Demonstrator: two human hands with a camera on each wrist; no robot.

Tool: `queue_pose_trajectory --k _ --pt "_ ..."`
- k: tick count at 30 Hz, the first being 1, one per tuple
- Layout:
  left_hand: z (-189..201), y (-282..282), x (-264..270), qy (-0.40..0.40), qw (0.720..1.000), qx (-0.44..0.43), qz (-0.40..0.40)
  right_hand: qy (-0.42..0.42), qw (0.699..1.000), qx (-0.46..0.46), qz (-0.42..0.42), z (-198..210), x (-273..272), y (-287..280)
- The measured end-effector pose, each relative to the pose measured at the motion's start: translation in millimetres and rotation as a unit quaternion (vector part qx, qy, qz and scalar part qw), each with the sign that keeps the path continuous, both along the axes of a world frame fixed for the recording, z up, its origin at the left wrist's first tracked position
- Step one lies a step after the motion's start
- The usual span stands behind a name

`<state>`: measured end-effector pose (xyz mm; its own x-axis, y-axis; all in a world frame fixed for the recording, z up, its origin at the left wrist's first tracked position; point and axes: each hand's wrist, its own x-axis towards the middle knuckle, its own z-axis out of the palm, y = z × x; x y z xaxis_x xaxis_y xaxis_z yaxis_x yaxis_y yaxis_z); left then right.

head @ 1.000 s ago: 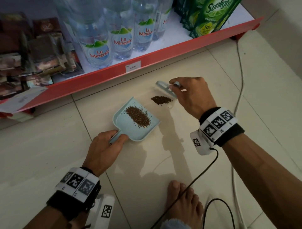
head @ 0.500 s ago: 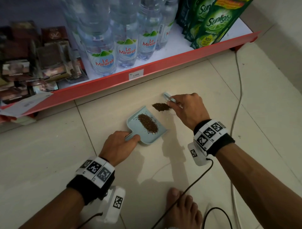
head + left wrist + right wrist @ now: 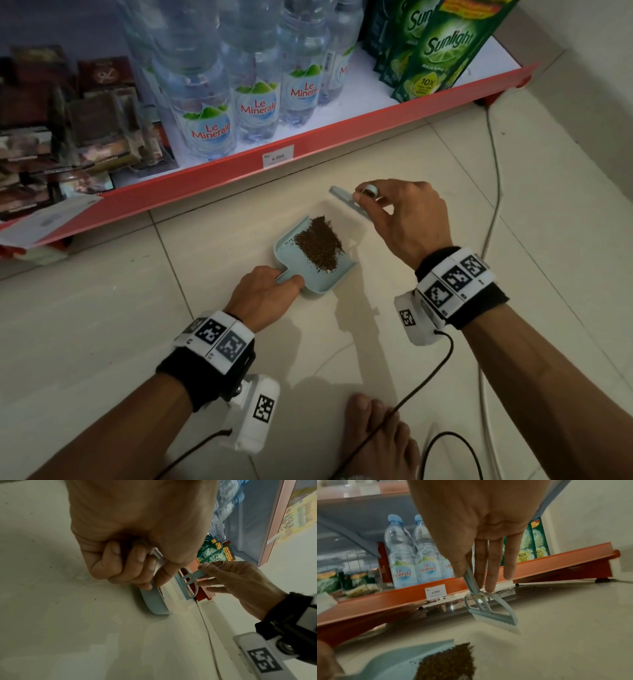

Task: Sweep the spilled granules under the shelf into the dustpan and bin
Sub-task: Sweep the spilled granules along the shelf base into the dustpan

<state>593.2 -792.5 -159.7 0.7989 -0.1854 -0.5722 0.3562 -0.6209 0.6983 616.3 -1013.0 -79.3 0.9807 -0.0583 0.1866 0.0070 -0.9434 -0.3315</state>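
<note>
At centre frame, the small pile that lay beside the pan is now swept in: all granules (image 3: 319,247) sit in the dustpan (image 3: 291,260). My left hand (image 3: 263,294) grips its handle; my right hand (image 3: 407,219) pinches the lifted brush (image 3: 489,613). Binning comes next, though specks remain under the shelf (image 3: 388,601).

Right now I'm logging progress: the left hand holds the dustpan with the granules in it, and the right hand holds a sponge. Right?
Not quite: the right hand holds a brush, clear in the right wrist view. The left hand does hold the dustpan with granules in it.
</note>
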Motion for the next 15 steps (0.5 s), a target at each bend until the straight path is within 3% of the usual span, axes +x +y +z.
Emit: queue_pose_trajectory --k 4,7,10,15 --pt "0.3 -1.8 0.1 0.007 1.000 0.004 0.008 0.077 0.994 -0.069 0.025 -7.1 5.4 3.3" --pt "0.4 -2.2 -0.2 0.016 1.000 0.006 0.008 0.119 0.991 -0.024 0.061 -13.1 0.4 12.1" --pt "-0.5 -1.8 0.0 0.022 1.000 0.003 0.009 0.081 0.994 0.031 0.064 -10.8 -2.7 16.6" --pt "-1.7 -1.8 -0.5 0.022 1.000 0.005 0.013 0.031 0.998 -0.040 0.025 -3.1 4.7 8.8"
